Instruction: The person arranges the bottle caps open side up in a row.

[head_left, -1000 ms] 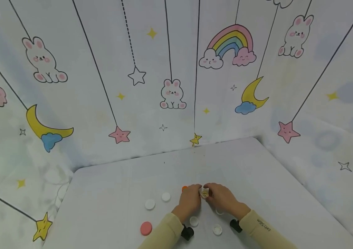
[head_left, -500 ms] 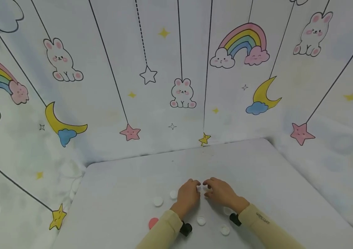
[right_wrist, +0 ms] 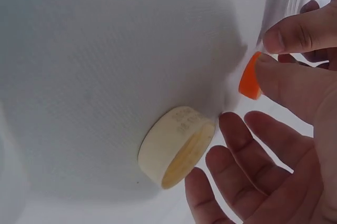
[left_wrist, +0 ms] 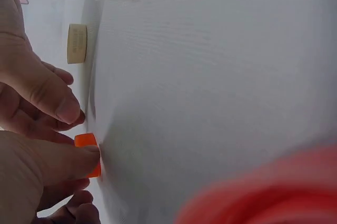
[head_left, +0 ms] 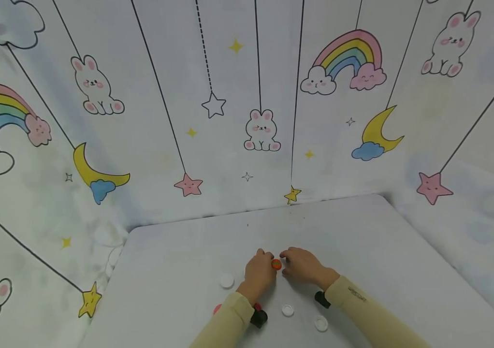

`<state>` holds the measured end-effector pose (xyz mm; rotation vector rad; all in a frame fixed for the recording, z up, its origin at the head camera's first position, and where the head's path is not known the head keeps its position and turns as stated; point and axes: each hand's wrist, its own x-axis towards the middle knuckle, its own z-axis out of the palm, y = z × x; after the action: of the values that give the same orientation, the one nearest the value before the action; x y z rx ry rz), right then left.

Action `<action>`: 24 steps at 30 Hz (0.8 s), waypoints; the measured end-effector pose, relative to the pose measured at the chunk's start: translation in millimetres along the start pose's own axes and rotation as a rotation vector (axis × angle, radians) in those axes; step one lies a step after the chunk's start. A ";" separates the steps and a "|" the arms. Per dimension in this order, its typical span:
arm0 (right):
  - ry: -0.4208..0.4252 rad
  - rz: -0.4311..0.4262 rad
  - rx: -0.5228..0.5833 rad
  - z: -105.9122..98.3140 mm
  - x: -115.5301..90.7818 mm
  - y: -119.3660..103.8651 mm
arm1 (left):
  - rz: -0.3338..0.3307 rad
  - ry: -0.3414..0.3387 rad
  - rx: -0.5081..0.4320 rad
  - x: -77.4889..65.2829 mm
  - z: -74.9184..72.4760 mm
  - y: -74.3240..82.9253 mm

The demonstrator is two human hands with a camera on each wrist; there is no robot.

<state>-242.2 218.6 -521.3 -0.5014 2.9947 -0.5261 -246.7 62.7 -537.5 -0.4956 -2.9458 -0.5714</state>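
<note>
In the head view my left hand (head_left: 260, 273) holds a small orange bottle cap (head_left: 276, 264) at its fingertips, low over the white table. The left wrist view has the left thumb (left_wrist: 79, 158) lying over this cap (left_wrist: 87, 140), its fingers behind. Across from it, my right hand (head_left: 303, 266) is apart from the cap, fingers loosely bent with nothing held. A cream bottle cap (right_wrist: 176, 145) rests hollow side up beside the right fingertips (right_wrist: 231, 129); I cannot make it out in the head view.
White caps lie on the table: one (head_left: 227, 281) left of the left hand, another (head_left: 288, 310) between the forearms and a third (head_left: 321, 323) near the right sleeve. A pink cap (head_left: 217, 309) is partly behind the left sleeve. A patterned curtain (head_left: 212, 159) hangs behind the table.
The cream cap formerly between both hands is out of them. The orange cap, earlier left of the left hand, is now at that hand's fingertips between the hands. The head view has shifted left.
</note>
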 end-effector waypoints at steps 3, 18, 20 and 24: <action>0.014 -0.023 -0.005 1.1 1.7 -2.3 | 0.007 0.000 0.006 0.6 1.3 0.0; 0.108 -0.059 -0.016 13.1 5.3 -6.3 | 0.035 -0.003 -0.011 1.6 4.3 -1.2; 0.114 -0.062 -0.009 13.2 5.5 -6.0 | 0.033 -0.002 -0.003 2.0 3.2 -1.1; 0.134 -0.070 -0.010 12.5 5.5 -5.5 | 0.028 0.018 -0.009 2.8 -0.7 -0.3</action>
<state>-244.3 208.0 -531.1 -0.5974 3.1177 -0.5723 -249.4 63.0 -536.5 -0.5291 -2.9154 -0.5837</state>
